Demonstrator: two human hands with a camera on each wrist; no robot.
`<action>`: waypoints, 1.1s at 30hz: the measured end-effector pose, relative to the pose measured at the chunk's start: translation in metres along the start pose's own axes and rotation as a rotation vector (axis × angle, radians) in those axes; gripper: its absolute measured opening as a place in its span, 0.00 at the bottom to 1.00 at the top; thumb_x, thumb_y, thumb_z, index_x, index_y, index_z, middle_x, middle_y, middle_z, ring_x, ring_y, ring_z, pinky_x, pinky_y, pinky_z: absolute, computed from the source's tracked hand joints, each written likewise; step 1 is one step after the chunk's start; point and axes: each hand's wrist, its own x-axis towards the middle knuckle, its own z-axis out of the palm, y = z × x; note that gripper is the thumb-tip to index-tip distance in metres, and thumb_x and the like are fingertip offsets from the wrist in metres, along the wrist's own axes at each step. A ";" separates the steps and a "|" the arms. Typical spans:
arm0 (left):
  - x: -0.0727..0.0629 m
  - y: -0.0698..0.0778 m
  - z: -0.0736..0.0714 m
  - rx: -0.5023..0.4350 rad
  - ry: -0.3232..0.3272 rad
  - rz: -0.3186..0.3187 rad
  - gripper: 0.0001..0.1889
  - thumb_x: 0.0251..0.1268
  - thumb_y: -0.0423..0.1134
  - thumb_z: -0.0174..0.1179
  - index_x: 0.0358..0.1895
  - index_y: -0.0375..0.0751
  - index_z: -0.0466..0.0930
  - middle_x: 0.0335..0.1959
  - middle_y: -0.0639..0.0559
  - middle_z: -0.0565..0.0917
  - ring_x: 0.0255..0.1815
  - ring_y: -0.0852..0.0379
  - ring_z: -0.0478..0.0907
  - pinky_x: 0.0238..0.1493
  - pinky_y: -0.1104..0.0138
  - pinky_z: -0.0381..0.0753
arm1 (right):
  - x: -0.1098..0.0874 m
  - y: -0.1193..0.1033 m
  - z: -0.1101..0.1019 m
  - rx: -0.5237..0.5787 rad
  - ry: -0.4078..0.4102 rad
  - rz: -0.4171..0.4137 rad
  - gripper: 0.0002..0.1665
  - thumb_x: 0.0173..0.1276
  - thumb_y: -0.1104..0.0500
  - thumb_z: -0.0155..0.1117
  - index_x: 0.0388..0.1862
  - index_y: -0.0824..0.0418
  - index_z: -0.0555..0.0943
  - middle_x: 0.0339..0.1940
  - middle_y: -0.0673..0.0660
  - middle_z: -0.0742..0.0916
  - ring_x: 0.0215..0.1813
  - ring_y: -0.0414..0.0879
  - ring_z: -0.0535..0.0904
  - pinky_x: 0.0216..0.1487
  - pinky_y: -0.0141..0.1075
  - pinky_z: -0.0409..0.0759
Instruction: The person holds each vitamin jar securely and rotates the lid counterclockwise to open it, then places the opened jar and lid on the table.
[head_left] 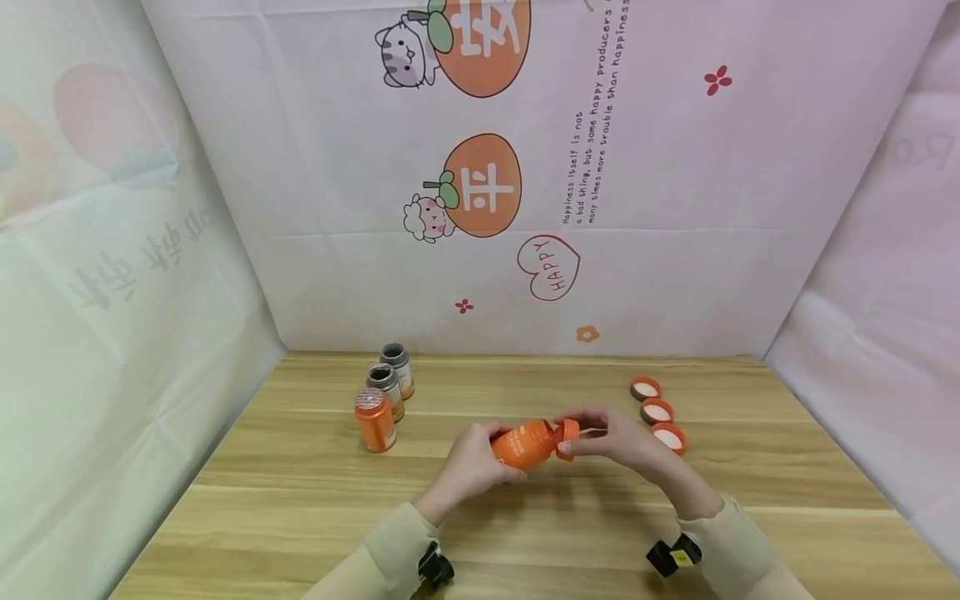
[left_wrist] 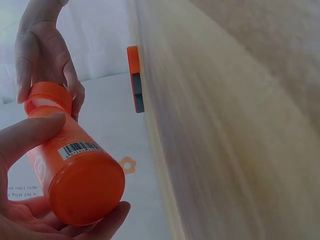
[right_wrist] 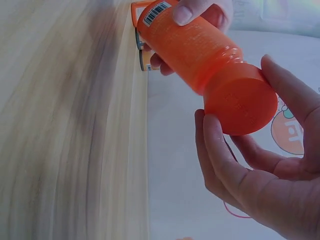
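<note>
My left hand grips an orange plastic bottle above the table, its neck tilted toward the right. In the left wrist view the bottle's base faces the camera, with a barcode label just above it. An orange screw cap is pinched between the thumb and fingers of my right hand. The cap is at the bottle's mouth, slightly askew, with a gap on one side in the head view. In the right wrist view the cap's flat top overlaps the bottle's neck.
At the left stand an orange bottle with a foil-like top and two open grey-necked bottles in a row. Three orange-rimmed caps lie at the right, white insides up. White printed cloth walls the wooden table.
</note>
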 end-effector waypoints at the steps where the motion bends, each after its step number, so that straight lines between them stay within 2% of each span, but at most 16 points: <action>1: 0.000 0.000 -0.001 -0.004 0.002 -0.001 0.31 0.33 0.37 0.78 0.50 0.41 0.80 0.42 0.52 0.83 0.40 0.57 0.76 0.43 0.61 0.76 | -0.001 0.000 -0.001 0.010 0.005 0.005 0.31 0.59 0.49 0.69 0.61 0.58 0.75 0.56 0.59 0.80 0.54 0.50 0.77 0.51 0.40 0.78; 7: -0.002 -0.001 -0.006 -0.024 0.006 -0.018 0.32 0.35 0.38 0.77 0.52 0.42 0.78 0.43 0.51 0.82 0.39 0.56 0.76 0.39 0.62 0.77 | -0.004 0.007 -0.005 0.057 0.026 0.027 0.33 0.58 0.50 0.70 0.62 0.58 0.74 0.55 0.58 0.81 0.51 0.49 0.78 0.51 0.38 0.77; 13: -0.003 -0.003 -0.011 -0.010 0.028 -0.022 0.32 0.36 0.38 0.77 0.52 0.41 0.78 0.45 0.50 0.82 0.41 0.56 0.77 0.44 0.58 0.77 | -0.006 0.012 -0.008 0.081 0.045 0.033 0.33 0.57 0.52 0.71 0.61 0.58 0.74 0.53 0.58 0.82 0.50 0.50 0.79 0.50 0.37 0.77; 19: -0.004 -0.006 -0.016 -0.014 0.038 -0.020 0.29 0.38 0.38 0.76 0.50 0.41 0.77 0.43 0.50 0.83 0.41 0.55 0.77 0.45 0.56 0.77 | -0.009 0.012 -0.012 0.098 0.065 0.054 0.36 0.56 0.53 0.72 0.61 0.62 0.72 0.52 0.60 0.81 0.48 0.47 0.80 0.48 0.36 0.77; 29: -0.006 -0.013 -0.026 -0.038 0.058 -0.068 0.30 0.41 0.39 0.75 0.52 0.42 0.75 0.45 0.48 0.82 0.43 0.53 0.78 0.49 0.52 0.76 | -0.011 0.020 -0.014 0.098 0.065 0.047 0.39 0.57 0.54 0.72 0.62 0.71 0.68 0.48 0.60 0.83 0.47 0.45 0.80 0.46 0.35 0.78; 33: -0.007 -0.016 -0.030 -0.032 0.065 -0.061 0.29 0.41 0.40 0.75 0.52 0.42 0.75 0.45 0.47 0.82 0.43 0.52 0.78 0.50 0.52 0.76 | -0.011 0.022 -0.014 0.093 0.080 0.062 0.37 0.56 0.54 0.72 0.60 0.69 0.69 0.49 0.61 0.83 0.47 0.44 0.80 0.46 0.34 0.78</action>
